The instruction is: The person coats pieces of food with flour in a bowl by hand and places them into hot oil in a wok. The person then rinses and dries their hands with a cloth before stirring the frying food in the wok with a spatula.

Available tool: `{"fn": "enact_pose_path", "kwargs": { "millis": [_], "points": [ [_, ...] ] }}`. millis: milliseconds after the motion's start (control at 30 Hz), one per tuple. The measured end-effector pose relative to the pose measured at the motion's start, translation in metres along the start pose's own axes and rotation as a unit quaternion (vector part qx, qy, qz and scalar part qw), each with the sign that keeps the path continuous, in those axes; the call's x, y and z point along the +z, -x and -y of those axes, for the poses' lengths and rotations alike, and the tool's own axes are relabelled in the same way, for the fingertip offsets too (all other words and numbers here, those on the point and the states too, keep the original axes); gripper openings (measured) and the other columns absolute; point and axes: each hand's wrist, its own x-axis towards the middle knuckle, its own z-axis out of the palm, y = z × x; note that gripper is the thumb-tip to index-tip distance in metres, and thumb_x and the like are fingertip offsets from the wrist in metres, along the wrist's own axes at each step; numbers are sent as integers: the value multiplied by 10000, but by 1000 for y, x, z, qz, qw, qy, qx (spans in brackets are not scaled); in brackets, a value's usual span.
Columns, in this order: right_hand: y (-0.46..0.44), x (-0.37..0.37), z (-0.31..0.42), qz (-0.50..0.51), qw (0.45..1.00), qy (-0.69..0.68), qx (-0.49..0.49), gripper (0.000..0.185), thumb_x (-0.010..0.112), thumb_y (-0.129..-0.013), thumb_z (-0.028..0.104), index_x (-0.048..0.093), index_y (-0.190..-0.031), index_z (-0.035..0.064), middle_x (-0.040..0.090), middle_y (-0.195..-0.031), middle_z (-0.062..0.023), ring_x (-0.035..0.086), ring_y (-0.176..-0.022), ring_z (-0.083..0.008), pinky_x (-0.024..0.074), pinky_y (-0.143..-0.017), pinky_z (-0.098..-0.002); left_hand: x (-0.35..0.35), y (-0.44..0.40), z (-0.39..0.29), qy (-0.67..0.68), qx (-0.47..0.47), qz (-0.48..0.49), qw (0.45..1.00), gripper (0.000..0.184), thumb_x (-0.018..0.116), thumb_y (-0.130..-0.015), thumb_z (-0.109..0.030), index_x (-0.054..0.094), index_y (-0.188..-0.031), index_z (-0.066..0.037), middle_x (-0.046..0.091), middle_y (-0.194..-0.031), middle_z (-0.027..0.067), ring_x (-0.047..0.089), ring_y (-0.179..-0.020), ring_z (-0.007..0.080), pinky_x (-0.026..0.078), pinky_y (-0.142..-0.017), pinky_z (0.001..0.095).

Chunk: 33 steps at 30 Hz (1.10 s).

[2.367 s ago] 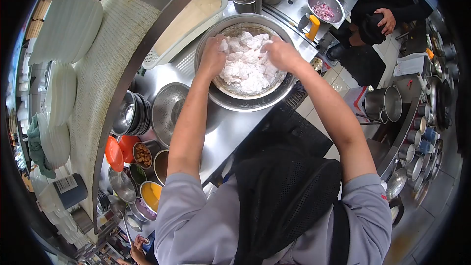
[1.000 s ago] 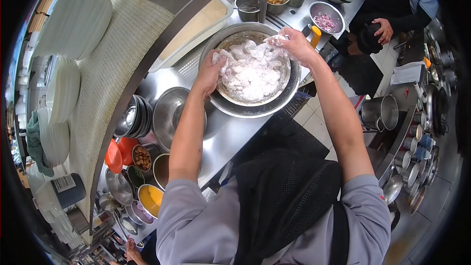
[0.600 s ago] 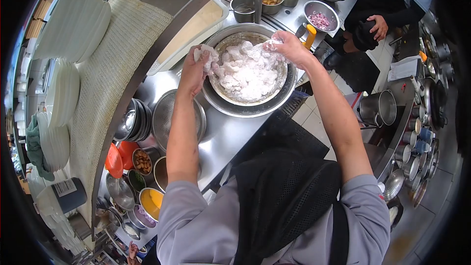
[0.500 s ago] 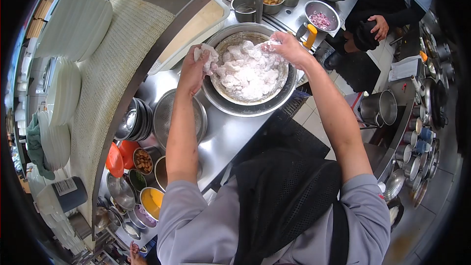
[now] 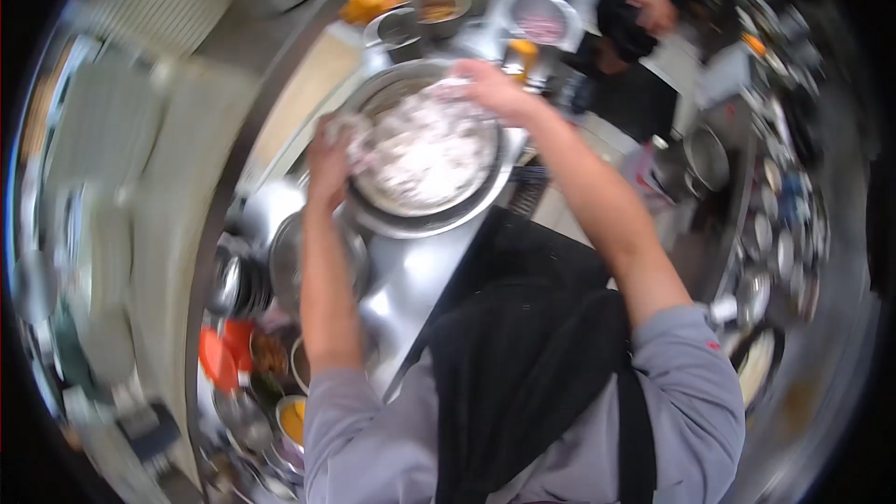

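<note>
White-coated pieces (image 5: pixel 429 154) fill a round pan that sits inside a larger metal bowl (image 5: pixel 439 222) on the steel counter. My left hand (image 5: pixel 329 161) is at the bowl's left side, its fingers closed round a white floury piece (image 5: pixel 353 138). At the upper right of the bowl, my right hand (image 5: pixel 493 91) has its fingers pinched at the edge of the white pieces. What lies between those fingers is blurred. The whole view is smeared by motion.
Behind the bowl stand metal tubs of chopped food (image 5: pixel 441 9) and a bowl of purple pieces (image 5: pixel 541 21). A colander (image 5: pixel 289 257) and stacked bowls (image 5: pixel 233 285) are at the left. Another person's hand (image 5: pixel 653 11) shows at the upper right. A pot (image 5: pixel 705 157) stands right.
The camera view has swung and blurred, so the bowl and both hands appear further left. My left hand still has the floury piece; my right hand remains at the bowl's upper right.
</note>
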Motion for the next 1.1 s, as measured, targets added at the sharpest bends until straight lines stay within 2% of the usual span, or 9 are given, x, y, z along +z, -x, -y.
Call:
{"fn": "enact_pose_path", "kwargs": {
  "millis": [67,100,233,367,500,867,900,1000,1100],
  "points": [
    [20,-2,10,-63,998,-4,-4,469,776,-859,199,585,-1269,77,603,-1187,-91,613,-1014,-182,537,-821,-372,11,6,-12,95,-39,25,994,619,630,-972,-216,341,-1519,-194,536,-1384,108,560,-1219,255,538,-914,424],
    [15,-8,-7,-99,990,-84,-54,416,864,-774,240,661,-1083,49,666,-1050,-63,646,-931,-167,558,-748,-348,15,0,-13,78,-44,30,996,555,599,-995,-207,365,-1499,-188,519,-1373,123,547,-1188,272,542,-903,442],
    [65,-52,-6,-160,969,-161,-100,344,820,-817,103,614,-1082,29,683,-910,-58,644,-823,-130,528,-684,-308,62,-29,-35,54,53,130,989,522,625,-997,-202,395,-1464,-159,564,-1307,104,572,-1130,236,527,-835,393],
    [178,-124,-15,-295,913,-209,-187,339,818,-819,82,609,-1074,4,688,-905,-80,658,-786,-123,503,-577,-283,190,-30,-100,74,124,287,947,483,653,-996,-223,436,-1414,-118,613,-1151,55,598,-907,127,502,-670,253],
    [349,-174,-49,-479,826,-179,-238,285,749,-829,23,620,-1082,0,679,-962,-91,665,-857,-155,556,-713,-329,332,-13,-135,-23,184,402,897,490,633,-1007,-249,436,-1429,-98,597,-1143,39,557,-834,89,463,-602,230],
    [883,-138,-161,-922,339,-75,-168,259,743,-860,13,585,-1065,12,677,-853,-82,684,-771,-151,539,-589,-268,744,380,-201,1,291,705,646,336,563,-1021,-153,500,-1344,-83,591,-1099,68,619,-877,148,598,-648,292],
    [918,-136,-170,-914,341,-78,-204,253,738,-872,14,575,-1065,10,676,-884,-97,674,-750,-148,539,-553,-273,786,422,-193,-20,316,731,605,340,565,-1016,-145,498,-1345,-91,590,-1126,73,621,-906,158,609,-660,300],
    [1009,-146,-206,-949,310,-40,-35,208,775,-864,54,589,-944,7,676,-851,-74,642,-650,-144,492,-487,-282,866,570,-157,-41,264,812,519,379,622,-996,-172,494,-1352,-145,551,-1238,91,634,-999,178,626,-681,347],
    [1060,-169,-276,-934,351,-54,-41,224,805,-847,117,608,-894,22,667,-767,-54,613,-607,-134,465,-501,-303,929,692,-78,-109,368,835,393,314,629,-978,-152,520,-1272,-130,628,-1062,115,681,-776,208,596,-593,347]
  ]
}}
